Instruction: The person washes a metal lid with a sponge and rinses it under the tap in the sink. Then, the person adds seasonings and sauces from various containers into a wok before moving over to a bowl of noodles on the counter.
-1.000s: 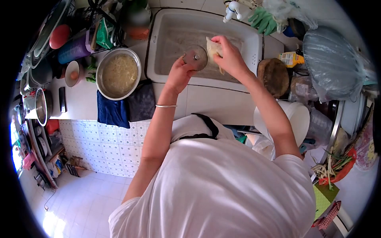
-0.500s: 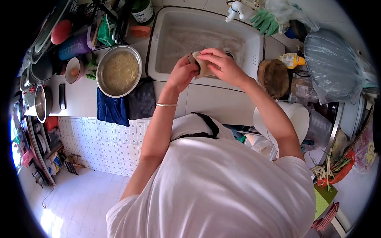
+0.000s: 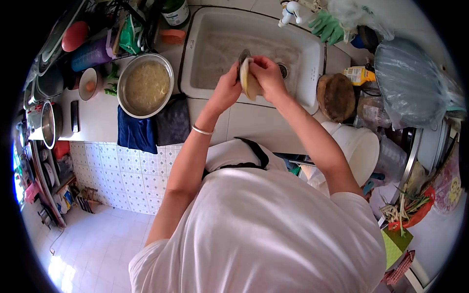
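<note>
Head view: left hand, grip clamped on thin grey disc; right hand, grip closed on pale yellowish cloth, over white rectangular sink.

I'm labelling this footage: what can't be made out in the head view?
- Metal piece: mostly hidden by left hand, right hand and pale cloth, head view.
- Green bottle: cut off by head view's upper edge.
- Yellow bottle: print too small, head view.

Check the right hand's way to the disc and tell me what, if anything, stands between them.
The pale cloth does: it is between the right hand and the disc, at the left hand. Nothing else visible stands in the way.
</note>
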Available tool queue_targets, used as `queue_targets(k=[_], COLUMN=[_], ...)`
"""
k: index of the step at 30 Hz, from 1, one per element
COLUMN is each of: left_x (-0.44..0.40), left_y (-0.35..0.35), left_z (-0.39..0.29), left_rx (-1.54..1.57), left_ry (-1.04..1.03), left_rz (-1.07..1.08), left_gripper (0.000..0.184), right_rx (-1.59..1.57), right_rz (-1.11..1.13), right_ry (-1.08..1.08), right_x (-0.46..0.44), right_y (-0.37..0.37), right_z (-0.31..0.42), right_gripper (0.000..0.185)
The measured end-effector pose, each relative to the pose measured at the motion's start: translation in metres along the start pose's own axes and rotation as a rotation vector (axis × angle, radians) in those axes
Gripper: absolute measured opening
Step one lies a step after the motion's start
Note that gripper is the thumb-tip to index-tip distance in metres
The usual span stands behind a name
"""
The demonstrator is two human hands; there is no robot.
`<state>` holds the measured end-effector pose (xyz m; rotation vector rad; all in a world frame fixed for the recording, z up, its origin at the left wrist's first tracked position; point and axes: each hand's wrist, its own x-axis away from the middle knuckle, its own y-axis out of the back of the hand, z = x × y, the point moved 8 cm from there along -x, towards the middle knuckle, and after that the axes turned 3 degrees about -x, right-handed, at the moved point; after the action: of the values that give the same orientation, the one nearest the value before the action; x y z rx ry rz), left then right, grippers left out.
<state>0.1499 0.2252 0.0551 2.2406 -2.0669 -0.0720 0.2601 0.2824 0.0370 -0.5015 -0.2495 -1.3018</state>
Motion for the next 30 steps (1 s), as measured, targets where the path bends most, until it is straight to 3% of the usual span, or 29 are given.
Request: queue_targets(k=[1, 3, 4, 5, 7, 8, 9, 11, 12, 13, 15, 20, 22, 23, 24, 26, 27, 28, 29, 30], left_x=[0.002, 0.005, 0.000, 0.001, -0.002, -0.005, -0.006, -0.008, -0.011, -0.009, -0.009, -0.015, -0.015, -0.018, -0.018, -0.016, -0.016, -0.020, -0.019, -0.019], left_y=[-0.001, 0.003, 0.001, 0.004, 0.006, 0.009, 0.012, 0.006, 0.003, 0.002, 0.001, 0.001, -0.004, -0.001, 0.005, 0.002, 0.002, 0.002, 0.004, 0.008], left_z=[0.006, -0.012, 0.011, 0.013, 0.001, 0.003, 0.004, 0.024, 0.016, 0.016, 0.030, 0.028, 0.036, 0.038, 0.029, 0.029, 0.028, 0.020, 0.028, 0.017], left_rx=[0.001, -0.255, -0.249, -0.250, -0.051, -0.124, -0.125, 0.185, 0.057, 0.058, 0.169, 0.223, 0.318, 0.187, 0.055, -0.064, -0.184, -0.211, -0.213, -0.199], left_ry=[-0.003, -0.326, -0.062, -0.059, 0.021, -0.160, -0.159, 0.106, 0.003, 0.008, 0.274, 0.236, 0.251, 0.134, 0.022, 0.054, 0.083, -0.101, -0.100, -0.091], left_rz=[0.002, -0.077, 0.062, 0.067, 0.172, 0.120, 0.121, 0.296, 0.370, 0.373, 0.409, 0.399, 0.369, 0.250, 0.133, 0.142, 0.146, 0.116, 0.121, 0.138], left_gripper=[0.035, 0.036, 0.037, 0.037, 0.035, 0.040, 0.040, 0.043, 0.045, 0.045, 0.039, 0.036, 0.035, 0.034, 0.034, 0.034, 0.034, 0.032, 0.032, 0.030], right_rx=[0.000, -0.186, -0.065, -0.068, 0.609, 0.631, 0.630, 1.037, 1.075, 1.073, 1.410, 1.107, 0.707, 0.708, 0.365, -0.305, -0.306, -0.296, -0.287, -0.075], right_rz=[-0.002, -0.059, -0.006, -0.010, 0.063, 0.112, 0.111, 0.430, 0.580, 0.579, 0.824, 0.555, 0.180, 0.181, 0.024, -0.197, -0.200, -0.210, -0.223, -0.163], right_ry=[0.003, -0.116, -0.038, -0.041, 0.534, 0.597, 0.597, 1.161, 1.266, 1.261, 1.443, 1.301, 0.684, 0.683, 0.400, -0.104, -0.104, -0.055, -0.012, 0.168], right_x=[0.002, 0.005, 0.001, 0.003, 0.018, 0.019, 0.017, 0.047, 0.052, 0.050, 0.056, 0.048, 0.015, 0.013, 0.000, -0.014, -0.010, -0.005, 0.000, 0.000], right_y=[-0.003, -0.005, -0.007, -0.005, -0.022, -0.024, -0.019, -0.043, -0.046, -0.041, -0.048, -0.053, -0.026, -0.030, -0.013, 0.006, 0.002, -0.004, -0.006, -0.007], right_z=[0.001, -0.005, -0.003, -0.006, 0.039, 0.040, 0.042, 0.054, 0.051, 0.052, 0.033, 0.050, 0.037, 0.027, 0.006, -0.043, -0.038, -0.023, -0.015, -0.003], right_gripper=[0.012, 0.014, 0.014, 0.014, 0.014, 0.023, 0.023, 0.030, 0.033, 0.033, 0.029, 0.026, 0.020, 0.020, 0.018, 0.016, 0.016, 0.016, 0.016, 0.018])
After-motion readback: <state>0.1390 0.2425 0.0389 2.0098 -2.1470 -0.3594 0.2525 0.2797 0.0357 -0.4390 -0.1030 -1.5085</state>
